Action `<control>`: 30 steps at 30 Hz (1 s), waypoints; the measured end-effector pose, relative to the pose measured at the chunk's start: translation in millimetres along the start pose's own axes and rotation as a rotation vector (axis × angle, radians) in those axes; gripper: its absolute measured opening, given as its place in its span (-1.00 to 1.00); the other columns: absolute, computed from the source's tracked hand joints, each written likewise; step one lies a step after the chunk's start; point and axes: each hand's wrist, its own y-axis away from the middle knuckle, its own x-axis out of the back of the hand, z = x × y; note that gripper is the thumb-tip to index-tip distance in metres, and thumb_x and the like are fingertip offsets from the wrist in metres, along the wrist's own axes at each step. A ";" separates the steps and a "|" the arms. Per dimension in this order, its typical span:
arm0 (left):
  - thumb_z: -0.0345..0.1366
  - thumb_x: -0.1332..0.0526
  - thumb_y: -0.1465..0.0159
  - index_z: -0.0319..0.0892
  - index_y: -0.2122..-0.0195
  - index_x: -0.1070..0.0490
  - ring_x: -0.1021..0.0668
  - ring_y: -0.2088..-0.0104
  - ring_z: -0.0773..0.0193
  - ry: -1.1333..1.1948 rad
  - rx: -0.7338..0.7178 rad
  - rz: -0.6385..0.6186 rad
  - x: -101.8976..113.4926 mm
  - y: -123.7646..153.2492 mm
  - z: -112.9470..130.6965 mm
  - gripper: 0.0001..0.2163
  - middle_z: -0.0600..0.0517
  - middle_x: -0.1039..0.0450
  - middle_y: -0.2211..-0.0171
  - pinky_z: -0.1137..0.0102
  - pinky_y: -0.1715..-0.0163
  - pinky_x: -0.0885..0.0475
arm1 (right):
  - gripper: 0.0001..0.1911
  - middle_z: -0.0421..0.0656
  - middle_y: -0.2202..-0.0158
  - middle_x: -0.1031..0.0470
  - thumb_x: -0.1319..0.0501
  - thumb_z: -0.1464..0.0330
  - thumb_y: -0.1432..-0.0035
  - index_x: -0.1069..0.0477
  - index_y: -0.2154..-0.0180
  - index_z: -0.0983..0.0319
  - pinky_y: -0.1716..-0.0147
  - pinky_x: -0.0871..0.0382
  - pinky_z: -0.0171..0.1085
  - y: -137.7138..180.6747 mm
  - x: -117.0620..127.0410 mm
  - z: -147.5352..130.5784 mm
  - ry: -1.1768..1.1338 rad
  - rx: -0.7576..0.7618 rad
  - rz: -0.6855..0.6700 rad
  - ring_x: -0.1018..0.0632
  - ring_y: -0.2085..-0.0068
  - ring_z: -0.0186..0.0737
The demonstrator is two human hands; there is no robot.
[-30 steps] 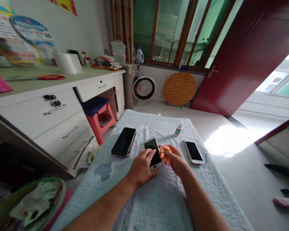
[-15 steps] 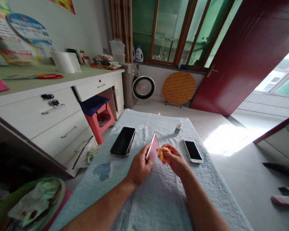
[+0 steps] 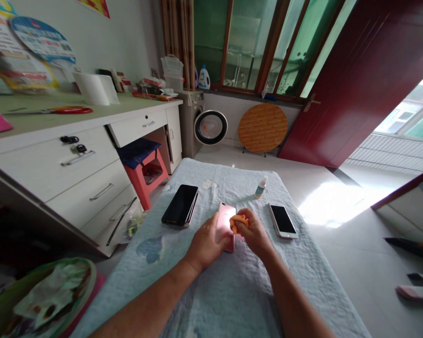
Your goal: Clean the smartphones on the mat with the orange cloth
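Observation:
A pink smartphone is gripped by my left hand, its back facing up towards me and catching bright light. Bunched in the closed fingers of my right hand is an orange cloth, close over the right edge of the pink phone; whether it touches the phone I cannot tell. Left of my hands lies a stack of dark phones, black screen up. To the right a white smartphone rests screen up, and a small spray bottle stands upright behind my right hand.
A light blue quilted cloth covers the surface under my hands. On the left is a white desk with a red stool beneath. A lined bin stands at lower left. Behind are a washing machine and a round wooden tabletop.
The pink phone has turned from nearly edge-on to show its back. My right hand has brought the orange cloth close to the phone. The other phones and the bottle stay put.

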 end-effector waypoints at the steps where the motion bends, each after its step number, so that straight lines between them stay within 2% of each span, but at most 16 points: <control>1: -0.12 -0.27 -0.13 -0.19 -0.14 -0.18 -0.44 -0.03 -0.01 -0.045 0.001 -0.005 -0.9 0.4 -1.3 -0.42 -0.16 -0.38 -0.01 0.16 -0.01 -0.34 | -0.86 -0.23 0.42 -0.44 -0.15 0.32 -0.11 -0.23 0.26 0.17 0.41 -0.34 -0.30 -0.1 0.4 1.6 0.057 0.014 0.000 -0.45 0.45 -0.32; 4: 0.02 -0.35 0.01 -0.23 -0.13 -0.21 -0.42 -0.03 -0.08 -0.143 0.023 -0.034 -1.3 0.9 -3.7 -0.27 -0.19 -0.36 0.03 0.16 0.02 -0.34 | -0.89 -0.19 0.34 -0.41 -0.17 0.38 -0.06 -0.35 0.29 0.20 0.32 -0.34 -0.28 -0.8 2.6 4.5 0.296 0.095 0.069 -0.45 0.35 -0.29; 7: 0.06 -0.39 0.09 -0.24 -0.14 -0.20 -0.43 0.00 -0.08 -0.187 0.022 -0.066 0.8 0.5 -4.5 -0.18 -0.19 -0.35 0.04 0.18 0.04 -0.35 | -0.86 -0.16 0.28 -0.38 -0.16 0.41 -0.02 -0.43 0.31 0.20 0.21 -0.32 -0.27 -1.7 3.4 4.6 0.453 0.160 0.111 -0.44 0.25 -0.25; 11: 0.07 -0.41 0.14 -0.22 -0.11 -0.24 -0.41 0.00 -0.08 -0.235 -0.021 -0.084 1.6 0.6 -6.3 -0.18 -0.19 -0.32 0.01 0.16 0.02 -0.32 | -0.80 -0.14 0.23 -0.36 -0.13 0.43 -0.03 -0.45 0.26 0.20 0.13 -0.31 -0.26 -1.4 1.9 1.9 0.483 0.171 0.096 -0.43 0.20 -0.23; 16: 0.13 -0.40 0.20 -0.22 -0.17 -0.18 -0.31 -0.09 -0.19 -0.327 -0.006 -0.089 -1.0 1.7 -8.8 -0.06 -0.23 -0.18 -0.18 0.05 -0.07 -0.22 | -0.83 -0.14 0.23 -0.37 -0.11 0.39 -0.11 -0.46 0.29 0.21 0.13 -0.30 -0.27 0.0 0.8 -4.1 0.439 0.164 0.060 -0.44 0.19 -0.24; 19: 0.07 -0.40 0.18 -0.19 -0.22 -0.09 -0.31 -0.11 -0.14 -0.326 -0.025 -0.099 -1.8 1.5 -7.9 -0.04 -0.17 -0.22 -0.18 0.08 -0.09 -0.21 | -0.84 -0.15 0.24 -0.38 -0.12 0.35 -0.14 -0.46 0.29 0.21 0.15 -0.30 -0.28 0.1 1.0 -4.4 0.426 0.169 0.053 -0.44 0.20 -0.25; 23: 0.02 -0.41 0.16 -0.21 -0.24 -0.03 -0.28 -0.16 -0.14 -0.302 -0.051 -0.136 -2.7 0.5 -5.9 -0.03 -0.24 -0.18 -0.20 0.05 -0.13 -0.16 | -0.84 -0.16 0.24 -0.40 -0.12 0.38 -0.11 -0.45 0.26 0.19 0.17 -0.32 -0.29 -0.3 0.6 2.7 0.434 0.187 0.069 -0.46 0.22 -0.26; 27: -0.03 -0.41 0.13 -0.18 -0.24 0.00 -0.33 -0.13 -0.13 -0.239 -0.114 -0.141 -4.6 0.4 -7.3 -0.05 -0.23 -0.23 -0.16 0.03 -0.10 -0.21 | -0.79 -0.19 0.26 -0.42 -0.09 0.40 -0.12 -0.39 0.17 0.17 0.20 -0.33 -0.29 -1.0 -0.3 9.4 0.469 0.194 0.109 -0.47 0.24 -0.26; 30: -0.04 -0.43 0.14 -0.18 -0.24 0.01 -0.38 -0.08 -0.13 -0.197 -0.147 -0.121 -6.2 0.5 -10.0 -0.04 -0.23 -0.26 -0.12 0.03 -0.06 -0.25 | -0.82 -0.19 0.27 -0.41 -0.07 0.44 -0.11 -0.39 0.25 0.17 0.23 -0.32 -0.32 -1.7 0.1 10.0 0.554 0.224 0.108 -0.46 0.26 -0.28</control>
